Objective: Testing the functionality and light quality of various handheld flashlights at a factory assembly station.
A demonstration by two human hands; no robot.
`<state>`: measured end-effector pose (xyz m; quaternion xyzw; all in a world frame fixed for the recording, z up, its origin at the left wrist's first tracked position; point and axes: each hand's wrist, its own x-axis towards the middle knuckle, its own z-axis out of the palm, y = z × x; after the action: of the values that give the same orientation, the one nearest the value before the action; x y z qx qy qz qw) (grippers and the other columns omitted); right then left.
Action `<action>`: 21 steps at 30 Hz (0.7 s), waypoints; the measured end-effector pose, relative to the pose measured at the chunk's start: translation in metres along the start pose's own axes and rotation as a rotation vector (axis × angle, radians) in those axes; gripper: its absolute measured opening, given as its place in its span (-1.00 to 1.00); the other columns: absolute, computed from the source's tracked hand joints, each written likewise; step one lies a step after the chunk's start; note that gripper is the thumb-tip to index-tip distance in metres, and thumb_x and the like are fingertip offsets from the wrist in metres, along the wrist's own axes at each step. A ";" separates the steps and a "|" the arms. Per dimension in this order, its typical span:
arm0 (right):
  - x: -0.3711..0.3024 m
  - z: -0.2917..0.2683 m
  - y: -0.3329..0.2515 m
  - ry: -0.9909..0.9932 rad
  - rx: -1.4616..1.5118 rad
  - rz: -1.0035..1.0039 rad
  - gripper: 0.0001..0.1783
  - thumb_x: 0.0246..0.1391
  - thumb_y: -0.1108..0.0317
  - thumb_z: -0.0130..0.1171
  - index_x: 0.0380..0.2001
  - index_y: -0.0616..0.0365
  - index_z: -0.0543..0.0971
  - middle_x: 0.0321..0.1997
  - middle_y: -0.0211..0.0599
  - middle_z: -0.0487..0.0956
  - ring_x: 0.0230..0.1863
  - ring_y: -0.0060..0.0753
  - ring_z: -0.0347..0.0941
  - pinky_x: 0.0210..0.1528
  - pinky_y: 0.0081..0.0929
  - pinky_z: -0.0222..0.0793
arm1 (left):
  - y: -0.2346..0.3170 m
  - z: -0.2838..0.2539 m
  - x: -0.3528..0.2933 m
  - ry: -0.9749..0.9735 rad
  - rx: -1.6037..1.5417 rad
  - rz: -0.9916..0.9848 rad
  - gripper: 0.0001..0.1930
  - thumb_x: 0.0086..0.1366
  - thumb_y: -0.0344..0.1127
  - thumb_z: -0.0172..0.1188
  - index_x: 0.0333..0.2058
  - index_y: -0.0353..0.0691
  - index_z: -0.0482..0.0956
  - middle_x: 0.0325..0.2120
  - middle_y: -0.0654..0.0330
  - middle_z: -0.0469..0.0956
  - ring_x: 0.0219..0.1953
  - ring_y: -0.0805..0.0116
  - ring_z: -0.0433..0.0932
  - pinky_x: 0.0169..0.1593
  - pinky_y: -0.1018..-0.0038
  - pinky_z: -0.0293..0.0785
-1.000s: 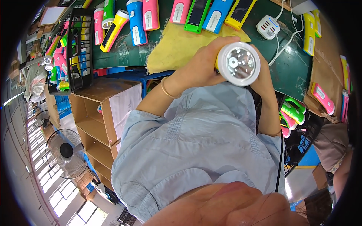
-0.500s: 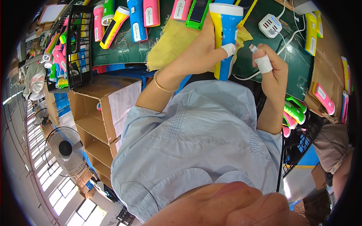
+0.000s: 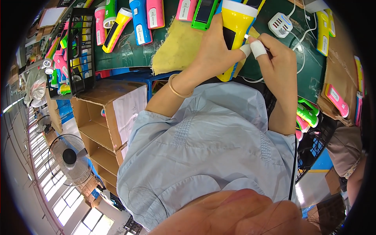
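Observation:
My left hand (image 3: 217, 51) is wrapped round a yellow and blue flashlight (image 3: 237, 23) with a white rim at its wide head. The head points away from me, and the yellow side with a dark panel faces up. White tape covers part of the left thumb. My right hand (image 3: 278, 60), also taped, pinches the small white plug of a charging cable (image 3: 246, 36) at the flashlight's right side. Whether the tip is inside the flashlight I cannot tell. Beneath my left hand lies a yellow cloth (image 3: 172, 53) on the green table (image 3: 125, 58).
A white multi-port USB charger (image 3: 280, 24) with cables stands at the far right. Several flashlights, among them a blue one (image 3: 140, 23), lie along the far left. A black basket (image 3: 81, 58) of flashlights is at the left, above a cardboard shelf (image 3: 94, 125). Another pink flashlight (image 3: 337, 101) rests right.
The flashlight has been turned in my left hand, from its blue side to its yellow side with the dark panel. My right hand has brought the cable plug left, up to the flashlight.

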<state>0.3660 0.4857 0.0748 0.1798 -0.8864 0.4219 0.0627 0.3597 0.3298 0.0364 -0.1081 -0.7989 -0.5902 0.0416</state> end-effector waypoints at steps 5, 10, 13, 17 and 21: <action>0.003 0.021 0.003 0.185 -0.150 -0.099 -0.82 0.00 0.32 0.11 -0.48 0.24 0.45 -0.58 -0.17 0.47 -0.59 -0.11 0.41 -0.57 -0.32 0.26 | 0.008 0.004 0.000 0.062 0.139 0.075 -0.34 -0.13 -0.35 0.32 -0.09 -0.41 0.15 -0.36 -0.06 0.42 -0.35 0.04 0.47 -0.30 0.30 0.41; -0.010 0.013 0.001 0.188 -0.092 -0.184 -0.86 0.01 0.36 0.11 -0.46 0.22 0.46 -0.62 -0.17 0.45 -0.62 -0.09 0.38 -0.61 -0.38 0.25 | 0.002 0.006 0.003 0.112 0.226 0.284 -0.36 -0.09 -0.33 0.33 -0.09 -0.37 0.16 -0.35 0.01 0.43 -0.33 0.11 0.48 -0.26 0.37 0.41; -0.033 -0.004 -0.005 0.361 0.186 -0.128 -0.85 0.10 0.44 -0.05 -0.32 0.18 0.52 -0.50 -0.34 0.51 -0.59 -0.66 0.24 -0.53 -0.67 0.20 | -0.004 -0.011 0.019 0.144 -0.257 -0.074 -0.54 0.09 -0.23 0.26 -0.16 -0.34 0.26 -0.38 0.16 0.44 -0.32 0.43 0.46 -0.27 0.48 0.43; -0.022 0.000 0.019 0.131 0.231 0.157 -0.61 0.13 0.46 -0.12 0.04 0.16 0.40 -0.22 -0.29 0.54 -0.45 -0.68 0.31 -0.38 -0.75 0.25 | -0.001 -0.003 0.013 0.074 -0.838 -0.274 -0.64 0.24 -0.07 0.06 -0.17 -0.23 0.34 -0.43 0.23 0.44 -0.39 0.48 0.46 -0.33 0.53 0.43; -0.014 0.025 0.021 -0.109 0.557 0.145 -0.60 0.09 0.35 0.03 0.00 0.25 0.40 -0.32 -0.21 0.52 -0.28 -0.56 0.39 -0.14 -0.62 0.29 | 0.004 0.007 0.017 0.104 -0.823 -0.133 -0.56 0.27 0.04 -0.06 -0.10 -0.24 0.33 -0.34 0.19 0.44 -0.27 0.42 0.44 -0.17 0.48 0.40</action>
<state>0.3722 0.4828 0.0400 0.1487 -0.7492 0.6420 -0.0668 0.3446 0.3400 0.0410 -0.0339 -0.4984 -0.8663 -0.0033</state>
